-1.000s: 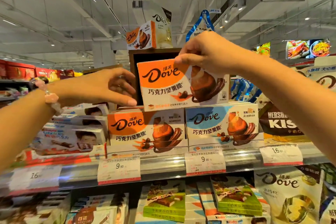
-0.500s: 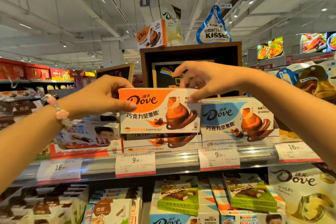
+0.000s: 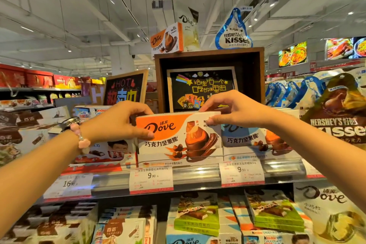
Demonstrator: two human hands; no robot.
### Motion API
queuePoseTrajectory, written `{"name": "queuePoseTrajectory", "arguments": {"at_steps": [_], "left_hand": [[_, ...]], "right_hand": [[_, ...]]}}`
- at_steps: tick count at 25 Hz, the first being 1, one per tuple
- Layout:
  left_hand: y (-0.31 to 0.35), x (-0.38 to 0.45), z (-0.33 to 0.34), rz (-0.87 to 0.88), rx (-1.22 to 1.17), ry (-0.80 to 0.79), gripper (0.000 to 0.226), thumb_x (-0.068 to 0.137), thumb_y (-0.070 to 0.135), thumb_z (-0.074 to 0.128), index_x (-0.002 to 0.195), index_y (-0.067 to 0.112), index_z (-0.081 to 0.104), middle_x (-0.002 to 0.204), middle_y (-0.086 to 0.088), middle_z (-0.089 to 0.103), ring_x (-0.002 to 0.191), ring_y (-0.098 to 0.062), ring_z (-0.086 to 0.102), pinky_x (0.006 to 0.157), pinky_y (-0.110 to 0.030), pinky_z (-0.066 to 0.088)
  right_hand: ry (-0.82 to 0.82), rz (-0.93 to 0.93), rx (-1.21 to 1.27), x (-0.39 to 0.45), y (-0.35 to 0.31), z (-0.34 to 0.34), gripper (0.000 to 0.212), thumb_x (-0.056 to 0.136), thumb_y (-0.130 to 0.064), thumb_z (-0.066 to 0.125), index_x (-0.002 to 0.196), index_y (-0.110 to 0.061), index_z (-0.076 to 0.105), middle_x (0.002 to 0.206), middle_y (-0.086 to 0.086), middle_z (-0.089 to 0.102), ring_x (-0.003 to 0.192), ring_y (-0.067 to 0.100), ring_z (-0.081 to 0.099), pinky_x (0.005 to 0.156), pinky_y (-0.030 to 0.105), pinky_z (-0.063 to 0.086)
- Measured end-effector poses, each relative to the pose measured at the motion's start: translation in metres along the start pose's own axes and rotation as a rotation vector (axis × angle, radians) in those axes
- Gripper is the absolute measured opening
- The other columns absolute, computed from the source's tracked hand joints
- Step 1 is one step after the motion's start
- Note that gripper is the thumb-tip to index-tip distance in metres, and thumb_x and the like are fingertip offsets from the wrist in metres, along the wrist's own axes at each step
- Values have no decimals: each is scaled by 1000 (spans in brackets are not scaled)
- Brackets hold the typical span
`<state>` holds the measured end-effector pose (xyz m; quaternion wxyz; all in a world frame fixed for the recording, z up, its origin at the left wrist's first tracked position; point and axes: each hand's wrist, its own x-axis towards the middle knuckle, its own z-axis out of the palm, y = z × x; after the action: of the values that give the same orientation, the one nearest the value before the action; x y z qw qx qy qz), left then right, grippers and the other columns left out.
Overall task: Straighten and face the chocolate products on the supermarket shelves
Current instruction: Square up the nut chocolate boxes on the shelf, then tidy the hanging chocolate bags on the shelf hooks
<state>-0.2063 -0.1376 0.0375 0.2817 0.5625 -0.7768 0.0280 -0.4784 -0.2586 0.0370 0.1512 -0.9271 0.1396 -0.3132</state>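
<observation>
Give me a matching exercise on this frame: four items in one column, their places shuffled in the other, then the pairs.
Items:
1. orange Dove box
2. blue Dove box
3. Hershey's Kisses bag
4. green chocolate boxes

Places:
A. on top of the brown display box
B. lower shelf, beneath the price rail
C. held at each end by the left hand and right hand
D. upper shelf, just right of the held box

Pairs: 1-C, 2-D, 3-A, 4-B

Blue Dove box [image 3: 255,140] half hidden behind right hand [image 3: 235,113]; price-tag [image 3: 151,178] small print unreadable
</observation>
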Motion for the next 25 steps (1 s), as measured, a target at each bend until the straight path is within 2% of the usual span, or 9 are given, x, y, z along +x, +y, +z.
{"name": "queuePoseTrajectory", "arguments": {"at_steps": [3,6,8,12,14,16,19,22,25], "left_hand": [[-2,-2,4,33,-21,51,51,62,49,77,106,32,59,99,13,68,91,-3,65,79,-30,56],[-4,-3,7,77,22,37,51,61,55,75,106,35,58,103,13,66,92,-4,65,77,-27,56],[-5,-4,9,65,50,32,46,62,48,75,102,34,59,101,13,65,89,-4,65,73,-24,56],[-2,-3,11,79,52,51,38,68,57,66,97,32,63,96,15,67,85,3,62,68,-17,53],[0,1,11,61,124,59,24,75,42,68,95,30,63,96,12,67,79,0,62,63,-18,52],[5,6,10,43,196,42,17,78,31,69,91,30,59,96,10,67,79,-1,61,66,-20,51],[18,14,10,30,333,2,19,78,28,71,89,28,55,94,10,65,86,-7,61,76,-31,54],[27,23,10,-11,467,-40,25,76,30,72,91,29,53,93,11,60,88,-7,57,69,-20,48],[36,32,13,-40,325,-29,36,63,46,76,86,39,49,95,14,59,91,-7,59,71,-22,47]], "right_hand": [[38,21,-21,-1,1,2,24,76,-15,74,99,-16,69,99,-7,68,98,7,63,90,36,53],[45,59,-59,-1,1,3,24,74,-17,76,98,-14,71,101,-4,69,99,8,63,94,38,51],[34,71,-86,-1,0,5,23,74,-17,76,96,-15,71,104,-2,69,102,10,63,96,38,49],[50,78,-138,-3,-4,8,20,75,-18,75,95,-17,70,105,-1,69,101,8,62,93,33,51],[70,76,-151,-3,-5,10,18,77,-19,75,94,-17,70,104,-1,69,99,9,63,90,34,52],[102,83,-196,-5,-7,12,20,77,-22,74,96,-16,70,103,-2,69,95,8,63,87,36,53],[167,82,-297,-11,-9,20,24,80,-25,71,102,-16,68,105,-2,69,97,9,61,88,38,50],[219,38,-422,-18,-11,28,28,85,-27,65,111,-14,65,112,2,65,104,15,58,91,40,47],[245,31,-387,-36,-8,23,39,90,-27,58,128,-17,54,130,3,55,120,14,49,102,31,40]]}}
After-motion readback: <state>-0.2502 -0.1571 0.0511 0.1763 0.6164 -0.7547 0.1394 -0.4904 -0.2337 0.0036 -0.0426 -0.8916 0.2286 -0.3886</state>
